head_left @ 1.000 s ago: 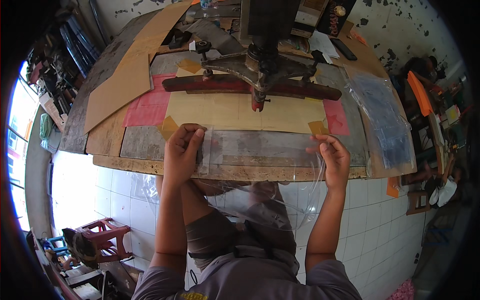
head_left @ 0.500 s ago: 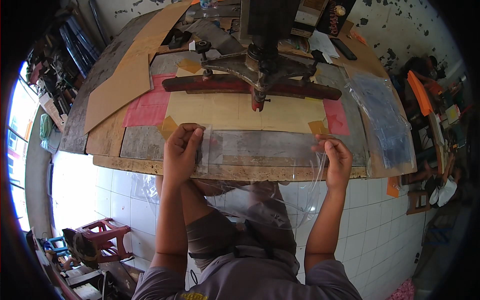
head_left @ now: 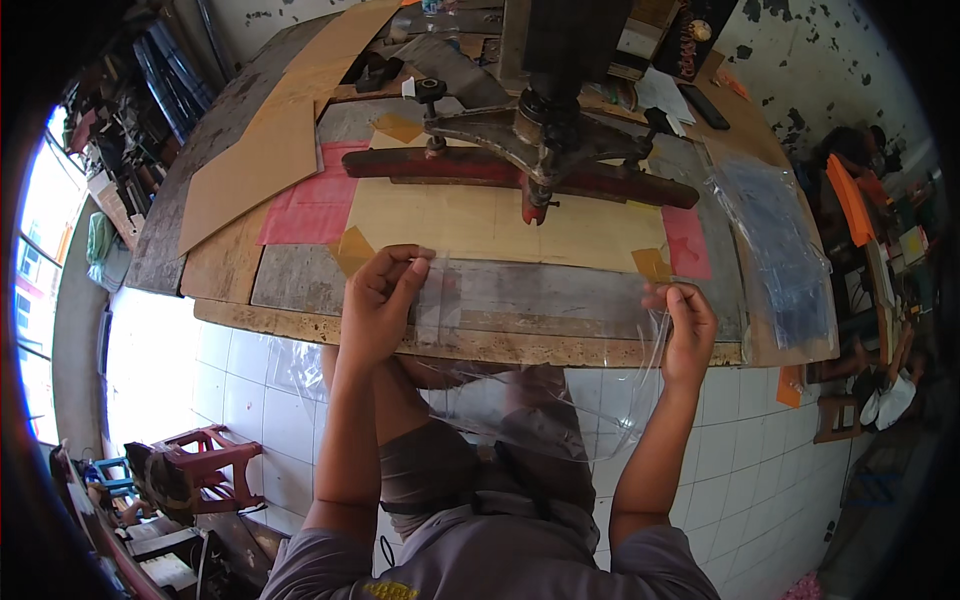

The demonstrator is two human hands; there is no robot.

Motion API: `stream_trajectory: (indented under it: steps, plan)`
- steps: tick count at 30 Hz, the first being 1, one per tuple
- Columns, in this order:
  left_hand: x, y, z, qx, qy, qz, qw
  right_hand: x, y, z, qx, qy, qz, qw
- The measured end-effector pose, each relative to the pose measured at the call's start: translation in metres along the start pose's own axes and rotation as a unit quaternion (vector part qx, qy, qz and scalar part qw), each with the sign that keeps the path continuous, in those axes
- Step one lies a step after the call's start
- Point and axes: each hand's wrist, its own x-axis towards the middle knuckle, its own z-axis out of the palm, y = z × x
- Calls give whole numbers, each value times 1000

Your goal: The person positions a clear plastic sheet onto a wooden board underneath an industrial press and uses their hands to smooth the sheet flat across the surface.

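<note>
Two hands are holding one clear plastic sheet [head_left: 530, 330] across the near edge of the wooden workbench [head_left: 300, 290], just in front of the pale board [head_left: 480, 225] that lies under the press. The left hand [head_left: 378, 305] is pinching the sheet's far left corner between thumb and fingers, close beside a yellow tape tab [head_left: 352, 250] at the board's near left corner. The right hand [head_left: 688, 325] is gripping the sheet's right edge with fingers curled, just near a second yellow tab [head_left: 652, 264] at the board's near right corner. The sheet's near half is sagging off the bench edge over the person's lap, so only the far strip is resting on wood. Judged risk: the film is thin and glossy, and the sagging part is pulling it toward the person, so it could be sliding out of square with the board if either pinch loosens. Uneven tension between the hands could be creasing or bowing it. The red bar [head_left: 500, 170] of the metal press [head_left: 545, 130] is sitting over the board's far side, and a corner pushed too far could be catching under it. A stack of clear bags [head_left: 775, 240] is lying to the right of the board, well apart from both hands.
</note>
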Motion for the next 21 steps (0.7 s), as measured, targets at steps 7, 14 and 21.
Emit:
stream_trajectory:
  steps: [7, 14, 21]
  plan:
    - [-3, 14, -4, 39, -23, 9, 999, 0, 4, 0, 9, 3, 2, 1000]
    - [-2, 10, -2, 16, -21, 4, 1000, 0, 4, -2, 7, -3, 1, 1000]
    - [-2, 6, -2, 29, -7, 22, 999, 3, 5, -2, 17, -27, 5, 999]
